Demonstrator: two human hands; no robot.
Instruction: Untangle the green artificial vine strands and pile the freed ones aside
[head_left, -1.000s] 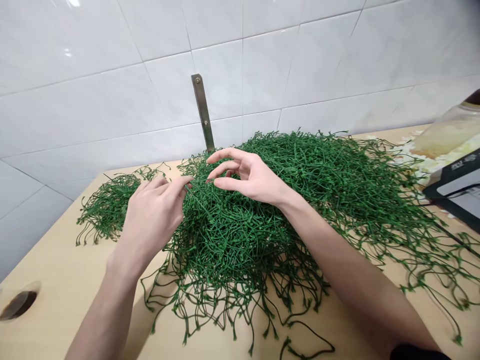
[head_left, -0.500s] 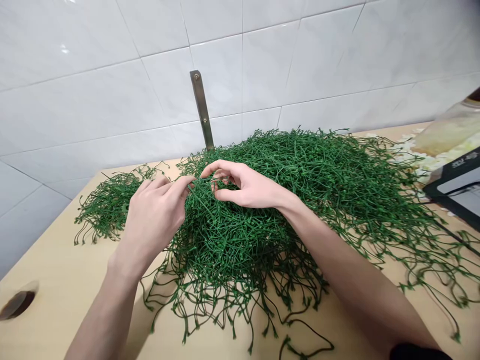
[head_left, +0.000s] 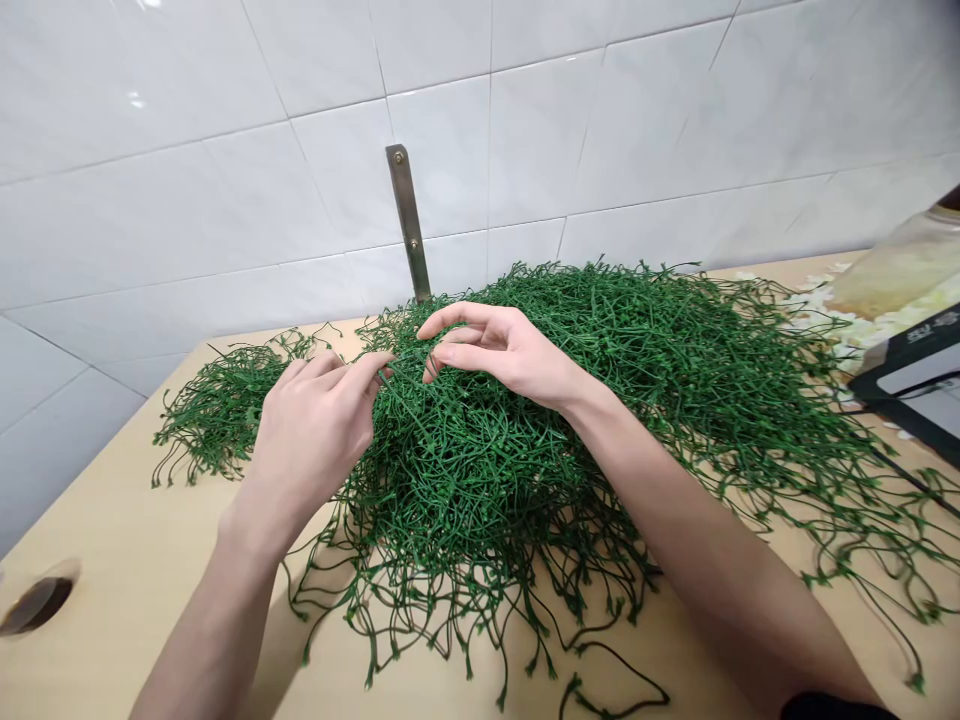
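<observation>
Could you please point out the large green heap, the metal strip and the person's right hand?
Large green heap [head_left: 630, 345], head view: middle of its top.
Metal strip [head_left: 409, 220], head view: halfway up its visible face.
Right hand [head_left: 519, 358], head view: middle of its thumb side.

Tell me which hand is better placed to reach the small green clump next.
Likely your left hand: it's just beside the small clump in this view, while your right hand is farther across, over the big green pile. I can't tell whether the left one holds anything.
</observation>
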